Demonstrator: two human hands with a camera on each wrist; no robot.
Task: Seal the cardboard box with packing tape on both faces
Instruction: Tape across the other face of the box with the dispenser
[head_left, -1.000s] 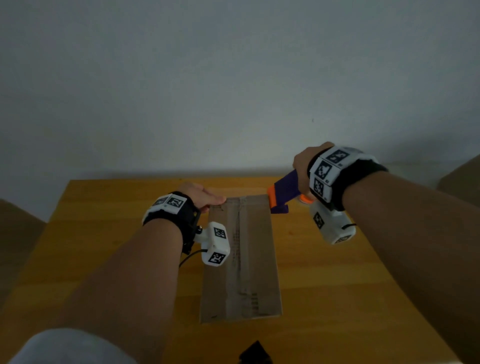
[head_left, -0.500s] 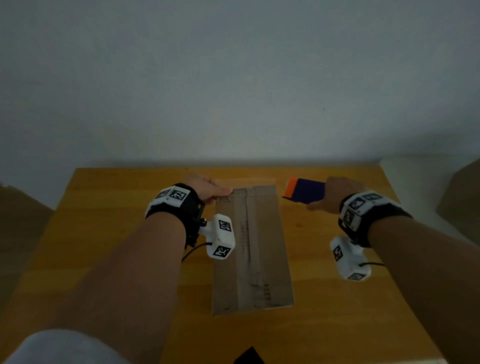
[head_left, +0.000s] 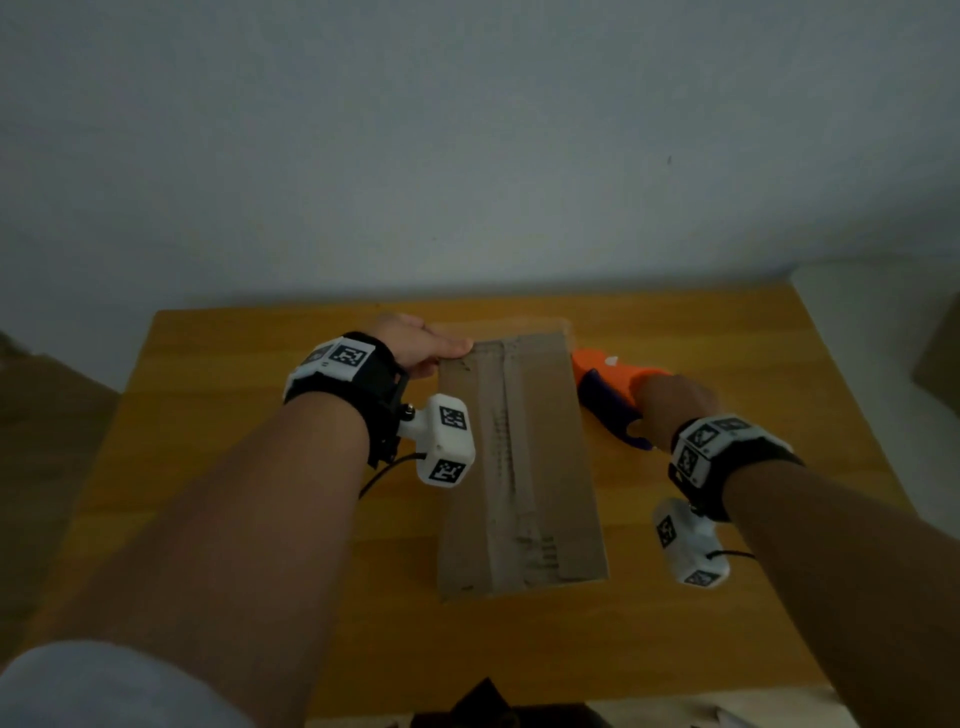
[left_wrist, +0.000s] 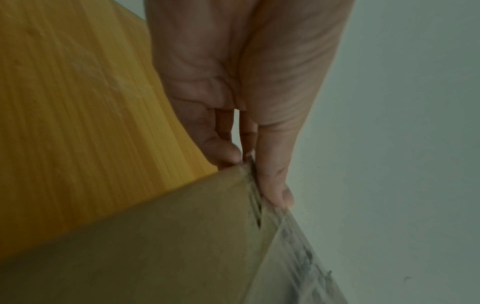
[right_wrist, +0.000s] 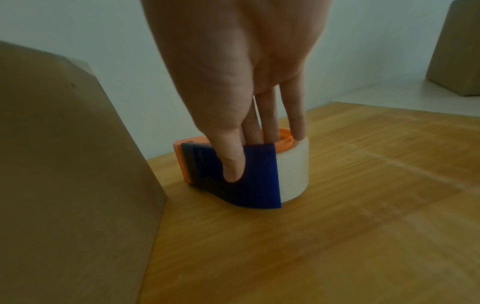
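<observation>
Wooden table (head_left: 218, 415), yellow-orange grain, pushed against a plain pale grey-blue wall (head_left: 467, 156); dim light overall. Cardboard box (head_left: 519, 457) stands mid-table, long side running away from the camera, a strip of clear tape down its top seam. Left hand (head_left: 421, 345) sits at the far left corner of the box; in the left wrist view the thumb (left_wrist: 275, 185) and fingers (left_wrist: 215, 148) are mostly straight and pinch the top edge of the corner between them. Right hand (head_left: 675, 400) is just right of the box on the tape dispenser (head_left: 608, 384), orange and dark blue with a white tape roll (right_wrist: 293, 170). The dispenser rests on the table, close beside the box but not touching it. Right wrist view: straight fingers (right_wrist: 231, 160) reach down onto the blue guard and the orange hub, thumb hidden, so a real grip cannot be told. Another brown box (right_wrist: 454, 51) stands off to the right on a white surface (head_left: 883, 322) past the table edge. Dark object (head_left: 483, 701) at the near table edge, unclear. Light sleeve (head_left: 104, 686) at lower left.
</observation>
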